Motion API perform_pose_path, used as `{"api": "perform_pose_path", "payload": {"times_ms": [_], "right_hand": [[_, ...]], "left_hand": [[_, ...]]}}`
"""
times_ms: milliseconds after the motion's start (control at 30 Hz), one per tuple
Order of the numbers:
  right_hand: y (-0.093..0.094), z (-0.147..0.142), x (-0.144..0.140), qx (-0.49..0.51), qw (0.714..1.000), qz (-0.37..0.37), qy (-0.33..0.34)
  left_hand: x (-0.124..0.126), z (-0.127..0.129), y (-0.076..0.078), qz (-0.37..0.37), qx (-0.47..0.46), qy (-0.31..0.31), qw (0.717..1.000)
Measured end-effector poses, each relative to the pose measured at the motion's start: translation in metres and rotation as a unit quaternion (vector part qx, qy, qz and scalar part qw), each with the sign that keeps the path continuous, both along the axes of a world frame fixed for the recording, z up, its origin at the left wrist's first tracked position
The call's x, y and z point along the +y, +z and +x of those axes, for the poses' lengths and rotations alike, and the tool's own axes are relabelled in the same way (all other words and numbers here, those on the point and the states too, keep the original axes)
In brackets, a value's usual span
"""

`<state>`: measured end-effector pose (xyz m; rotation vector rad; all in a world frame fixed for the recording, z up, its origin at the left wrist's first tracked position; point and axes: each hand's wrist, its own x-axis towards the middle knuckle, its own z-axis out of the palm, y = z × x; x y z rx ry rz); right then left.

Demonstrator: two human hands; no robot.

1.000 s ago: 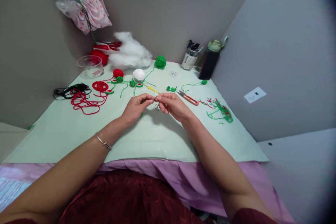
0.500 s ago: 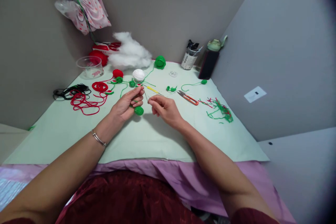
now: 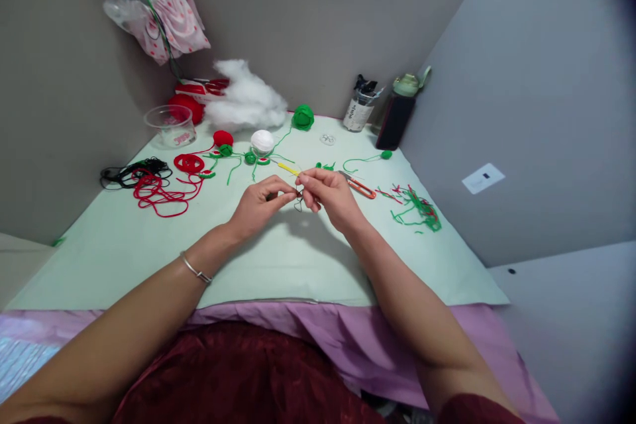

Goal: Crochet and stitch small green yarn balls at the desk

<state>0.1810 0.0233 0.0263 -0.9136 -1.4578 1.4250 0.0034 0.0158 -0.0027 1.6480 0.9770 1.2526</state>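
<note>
My left hand [image 3: 259,202] and my right hand [image 3: 330,193] meet fingertip to fingertip just above the pale green table mat [image 3: 278,258]. Both pinch a thin dark thread [image 3: 298,203], and a small loop of it hangs below the fingers. What else sits inside my left fingers is hidden. A silver bangle [image 3: 195,269] is on my left wrist. Just beyond the hands lie a yellow crochet hook [image 3: 287,168] and orange snips [image 3: 362,187].
A white ball [image 3: 262,141], a red ball [image 3: 223,138], a green yarn ball [image 3: 303,117], small green crochet pieces [image 3: 325,166], red yarn [image 3: 161,193], black cord [image 3: 130,172], a plastic cup [image 3: 171,124], white stuffing [image 3: 246,103], a jar [image 3: 358,112], a dark bottle [image 3: 395,120] and yarn scraps [image 3: 418,209] ring the hands.
Half a second ago my hands were apart, the left over a small green ball. They have come together again at mid-table, and the green ball is out of sight.
</note>
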Motion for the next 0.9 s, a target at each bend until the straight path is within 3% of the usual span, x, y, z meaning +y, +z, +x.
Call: {"api": "perform_pose_path", "payload": {"times_ms": [167,533,900], "right_hand": [[-0.001,0.004,0.006,0.009,0.999,-0.035,-0.002],[-0.007,0.004,0.011,-0.052,0.998,-0.008,-0.030],[-0.004,0.009,0.017,-0.067,0.993,0.015,-0.091]], "left_hand": [[0.003,-0.002,-0.001,-0.040,-0.026,0.018,0.999],[0.006,-0.005,0.003,-0.185,-0.174,0.041,0.966],[0.018,-0.019,0.007,-0.203,-0.243,0.056,0.947]]}}
